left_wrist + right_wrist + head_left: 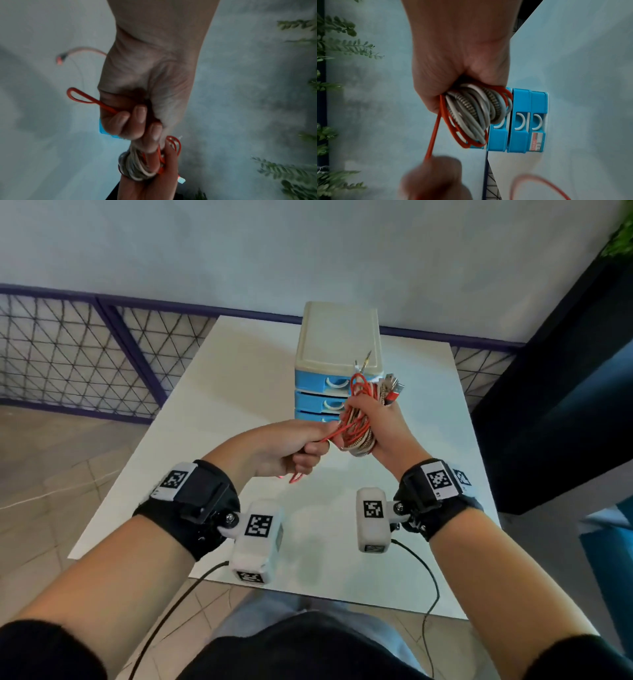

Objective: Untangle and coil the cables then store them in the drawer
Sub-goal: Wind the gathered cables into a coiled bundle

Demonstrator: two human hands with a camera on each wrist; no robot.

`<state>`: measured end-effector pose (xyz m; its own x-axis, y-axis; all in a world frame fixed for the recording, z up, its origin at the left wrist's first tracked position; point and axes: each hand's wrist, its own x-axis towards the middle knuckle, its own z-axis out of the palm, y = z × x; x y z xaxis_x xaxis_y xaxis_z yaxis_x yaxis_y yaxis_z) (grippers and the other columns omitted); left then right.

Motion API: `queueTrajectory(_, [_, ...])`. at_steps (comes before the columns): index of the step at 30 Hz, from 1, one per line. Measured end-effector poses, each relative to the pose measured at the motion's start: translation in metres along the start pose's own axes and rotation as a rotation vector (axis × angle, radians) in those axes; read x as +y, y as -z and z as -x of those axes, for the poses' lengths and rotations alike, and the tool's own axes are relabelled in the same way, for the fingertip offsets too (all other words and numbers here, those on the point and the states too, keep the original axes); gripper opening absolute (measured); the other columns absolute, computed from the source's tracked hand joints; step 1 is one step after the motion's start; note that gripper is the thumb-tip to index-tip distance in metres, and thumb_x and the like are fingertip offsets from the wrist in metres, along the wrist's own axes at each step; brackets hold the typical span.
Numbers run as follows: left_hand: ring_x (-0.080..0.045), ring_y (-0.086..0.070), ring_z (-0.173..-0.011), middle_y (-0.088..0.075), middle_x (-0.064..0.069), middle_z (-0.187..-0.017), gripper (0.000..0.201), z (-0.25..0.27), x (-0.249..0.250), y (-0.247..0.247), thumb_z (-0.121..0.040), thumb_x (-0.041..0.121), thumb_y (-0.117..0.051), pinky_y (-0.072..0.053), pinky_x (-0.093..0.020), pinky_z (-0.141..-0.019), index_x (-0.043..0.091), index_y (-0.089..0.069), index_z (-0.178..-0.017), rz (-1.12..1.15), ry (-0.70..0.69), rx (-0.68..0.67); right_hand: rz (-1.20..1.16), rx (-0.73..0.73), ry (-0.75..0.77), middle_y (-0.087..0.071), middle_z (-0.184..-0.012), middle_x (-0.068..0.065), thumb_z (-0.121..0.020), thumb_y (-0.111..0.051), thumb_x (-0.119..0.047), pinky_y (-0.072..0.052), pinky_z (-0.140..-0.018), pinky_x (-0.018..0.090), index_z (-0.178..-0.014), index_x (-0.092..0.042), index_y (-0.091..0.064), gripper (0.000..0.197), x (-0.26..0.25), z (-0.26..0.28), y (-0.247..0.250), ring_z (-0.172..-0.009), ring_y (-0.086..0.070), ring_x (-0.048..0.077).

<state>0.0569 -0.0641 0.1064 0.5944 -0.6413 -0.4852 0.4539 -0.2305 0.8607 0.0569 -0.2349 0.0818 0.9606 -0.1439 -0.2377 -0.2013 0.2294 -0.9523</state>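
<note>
My right hand (pixel 373 422) grips a coiled bundle of cables (pixel 359 433) above the white table (pixel 212 405): red, white and braided grey loops (pixel 476 112), with metal plug ends (pixel 394 386) sticking up past the fingers. My left hand (pixel 294 446) is closed in a fist on the free length of the red cable (pixel 80 96), which runs taut from the bundle into the fist (pixel 431 143). A short red loop (pixel 296 478) hangs below that fist. The blue drawer unit (pixel 325 386) stands just behind the hands, its three drawers closed.
The drawer unit has a cream lid (pixel 339 337) and white handles (pixel 521 121). A wire mesh fence (pixel 85 354) runs behind the table. A dark panel (pixel 565 371) stands to the right, with green foliage (pixel 337 44) near it.
</note>
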Motion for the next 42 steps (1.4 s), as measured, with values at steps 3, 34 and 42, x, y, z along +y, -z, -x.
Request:
queueTrajectory(3, [-0.006, -0.02, -0.042, -0.03, 0.007, -0.054, 0.033, 0.005, -0.013, 0.007, -0.099, 0.036, -0.038, -0.02, -0.02, -0.048, 0.016, -0.06, -0.085, -0.116, 0.101, -0.169, -0.126, -0.031, 0.007, -0.065, -0.071, 0.009, -0.088, -0.059, -0.005, -0.056, -0.07, 0.042, -0.09, -0.005, -0.058, 0.003, -0.003, -0.003, 0.006, -0.071, -0.068, 0.022])
queueTrajectory(34, [-0.006, -0.048, -0.052, -0.055, 0.005, -0.065, 0.031, -0.008, -0.019, 0.034, -0.088, 0.043, -0.059, -0.037, -0.021, -0.053, 0.014, -0.054, -0.077, -0.67, -0.289, 0.479, 0.103, -0.207, -0.115, -0.065, -0.073, 0.006, -0.087, -0.065, -0.007, -0.055, -0.063, 0.028, -0.089, -0.006, -0.064, 0.002, 0.015, 0.03, -0.024, -0.066, -0.066, 0.016])
queueTrajectory(42, [-0.007, -0.033, -0.045, -0.038, 0.008, -0.057, 0.026, 0.011, -0.019, 0.056, -0.101, 0.028, -0.039, -0.038, -0.018, -0.047, 0.019, -0.053, -0.081, 0.197, -0.047, 0.163, 0.169, 0.105, -0.028, -0.06, -0.064, 0.004, -0.089, -0.066, -0.015, -0.053, -0.054, 0.028, -0.08, -0.011, -0.058, 0.013, 0.021, 0.01, 0.001, -0.052, -0.061, 0.013])
